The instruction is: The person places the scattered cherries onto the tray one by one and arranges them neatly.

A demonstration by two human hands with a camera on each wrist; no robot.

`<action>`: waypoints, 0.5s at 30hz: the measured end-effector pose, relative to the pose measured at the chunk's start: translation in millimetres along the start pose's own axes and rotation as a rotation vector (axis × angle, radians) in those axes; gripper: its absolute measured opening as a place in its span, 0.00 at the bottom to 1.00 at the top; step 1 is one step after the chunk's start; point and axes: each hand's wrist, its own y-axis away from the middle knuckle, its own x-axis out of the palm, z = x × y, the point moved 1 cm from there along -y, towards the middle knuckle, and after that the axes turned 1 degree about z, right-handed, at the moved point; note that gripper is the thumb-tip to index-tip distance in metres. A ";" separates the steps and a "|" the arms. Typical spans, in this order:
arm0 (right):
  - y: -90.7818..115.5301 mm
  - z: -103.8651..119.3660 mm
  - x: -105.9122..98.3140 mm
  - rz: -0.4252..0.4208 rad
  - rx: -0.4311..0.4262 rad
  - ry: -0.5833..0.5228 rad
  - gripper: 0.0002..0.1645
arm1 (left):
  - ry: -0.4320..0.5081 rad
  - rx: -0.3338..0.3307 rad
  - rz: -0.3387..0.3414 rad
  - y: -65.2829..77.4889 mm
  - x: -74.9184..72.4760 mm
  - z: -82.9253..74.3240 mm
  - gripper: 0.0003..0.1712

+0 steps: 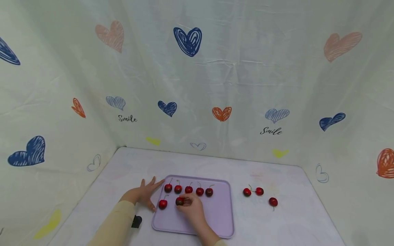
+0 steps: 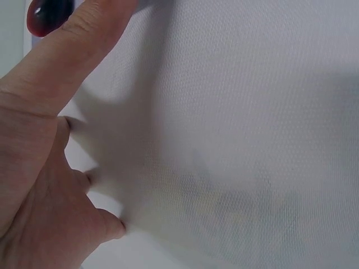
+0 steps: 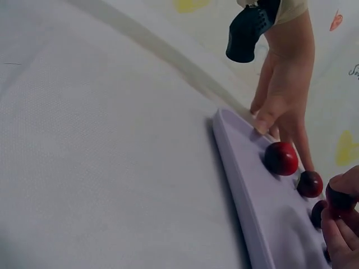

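My right hand [image 1: 194, 209] pinches a dark red cherry [image 1: 179, 201] between thumb and fingers over the lilac tray [image 1: 217, 220]. In the right wrist view the held cherry [image 3: 339, 200] shows at the right edge. My left hand [image 1: 147, 193] rests with spread fingers at the tray's left edge; its thumb [image 2: 73, 50] lies close to a cherry [image 2: 49, 15] in the left wrist view. Several cherries with stems [image 1: 168, 188] form a row along the tray's far side. One more cherry [image 1: 162, 204] sits below that row at the left.
Right of the tray, on the white table [image 1: 295, 218], lie two cherries [image 1: 247, 192] with stems meeting and a single cherry [image 1: 273, 202]. A black wrist camera [image 1: 136, 222] is by the left sleeve. Behind the table hangs a pale curtain [image 1: 246, 78] printed with hearts.
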 end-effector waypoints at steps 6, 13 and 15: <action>-2.0 -20.9 11.1 -0.033 0.044 0.009 0.18 | 0.000 0.006 0.003 0.1 -1.0 0.3 0.68; -1.5 -27.8 15.5 -0.026 0.029 0.149 0.17 | 0.004 -0.004 0.004 -1.2 0.4 2.3 0.67; -1.4 -29.1 15.8 -0.022 0.029 0.194 0.17 | -0.003 -0.005 0.009 -0.5 -0.2 1.6 0.67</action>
